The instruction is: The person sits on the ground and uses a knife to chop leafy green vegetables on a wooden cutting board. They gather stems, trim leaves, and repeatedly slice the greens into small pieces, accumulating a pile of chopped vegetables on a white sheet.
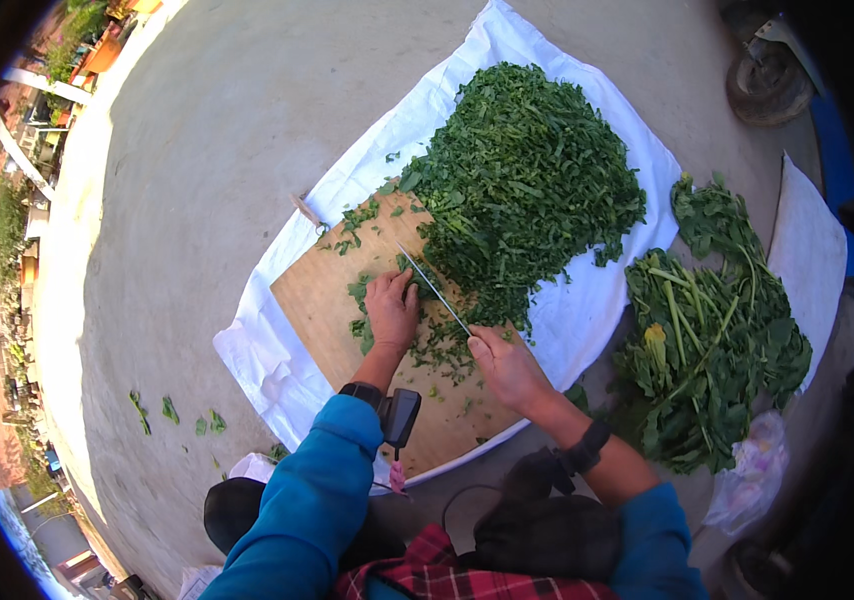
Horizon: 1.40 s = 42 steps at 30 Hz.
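Observation:
My right hand (503, 366) is closed around the handle of a knife (436, 291), whose blade points up and left over a wooden cutting board (314, 300). Under the fingers of my left hand (392, 309) lies a bunch of green leaves (359, 294), pressed to the board just left of the blade. Cut bits are scattered over the board. Beyond it, a large heap of chopped greens (532, 165) lies on a white sheet (584, 300) and reaches onto the board's edge. The knife's handle is mostly hidden in my grip.
Whole leafy greens with stems (712, 352) are piled to the right on the concrete floor (194, 187). A clear plastic bag (753, 472) lies below them. Loose leaves (172, 411) lie on the floor at left, and a wooden stick (305, 210) touches the sheet's left edge.

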Each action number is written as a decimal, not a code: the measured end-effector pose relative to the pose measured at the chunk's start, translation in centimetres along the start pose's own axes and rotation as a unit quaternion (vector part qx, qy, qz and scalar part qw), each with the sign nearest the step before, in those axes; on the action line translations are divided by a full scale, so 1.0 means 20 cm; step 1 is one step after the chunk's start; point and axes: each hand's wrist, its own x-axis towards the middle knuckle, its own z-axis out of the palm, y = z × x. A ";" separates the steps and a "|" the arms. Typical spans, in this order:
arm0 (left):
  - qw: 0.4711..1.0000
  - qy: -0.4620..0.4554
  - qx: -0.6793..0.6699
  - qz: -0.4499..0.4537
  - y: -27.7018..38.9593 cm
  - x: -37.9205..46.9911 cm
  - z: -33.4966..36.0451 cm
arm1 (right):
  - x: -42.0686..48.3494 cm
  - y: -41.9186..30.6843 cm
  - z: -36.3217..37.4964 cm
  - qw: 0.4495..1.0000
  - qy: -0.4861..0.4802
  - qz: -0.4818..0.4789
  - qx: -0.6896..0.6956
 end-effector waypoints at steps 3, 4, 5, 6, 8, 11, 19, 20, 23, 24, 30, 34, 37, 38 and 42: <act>0.999 0.030 -0.024 -0.011 0.02 0.00 0.00 | 0.00 -0.02 0.00 1.000 -0.011 0.014 0.002; 0.999 0.031 -0.031 -0.019 0.02 0.00 -0.01 | 0.01 -0.03 0.01 1.000 -0.011 0.018 0.004; 0.998 0.035 -0.039 -0.024 0.02 0.01 -0.01 | 0.02 -0.03 0.01 1.000 -0.012 0.020 0.004; 0.999 0.029 -0.033 -0.018 0.02 0.01 -0.01 | 0.04 -0.04 0.02 1.000 -0.014 0.026 0.001; 0.999 0.024 -0.024 0.002 0.01 0.02 -0.02 | 0.09 -0.04 0.03 0.999 -0.022 0.041 -0.006; 1.000 0.016 -0.019 0.005 0.01 0.03 -0.02 | 0.24 -0.02 0.07 0.999 -0.025 0.014 -0.035; 0.999 0.046 -0.020 0.014 -0.01 0.01 0.00 | 0.17 0.05 0.09 0.998 0.050 -0.007 0.045; 0.998 0.049 -0.025 0.008 -0.01 0.02 0.01 | 0.14 0.04 0.05 0.998 0.041 -0.012 0.036; 0.999 0.047 -0.024 0.000 -0.01 0.01 0.01 | 0.05 -0.01 0.02 0.999 0.040 -0.025 0.017; 0.998 0.047 -0.029 -0.003 -0.01 0.01 0.01 | 0.03 -0.02 0.01 1.000 0.014 -0.003 0.026; 0.999 0.040 -0.033 0.001 -0.01 0.02 0.01 | 0.04 -0.05 0.02 0.999 -0.021 0.031 0.001; 0.999 0.034 -0.025 0.015 -0.02 0.03 0.00 | 0.21 -0.02 0.05 0.999 -0.040 0.026 -0.023; 0.999 0.037 -0.026 0.020 -0.02 0.03 0.00 | 0.28 0.02 0.11 1.000 -0.010 0.017 -0.024; 0.999 0.036 -0.030 0.015 -0.02 0.02 0.00 | 0.28 0.03 0.12 0.999 0.000 0.024 -0.022; 0.998 0.051 -0.027 0.013 -0.02 0.01 0.01 | 0.24 0.07 0.14 0.997 0.055 -0.008 0.060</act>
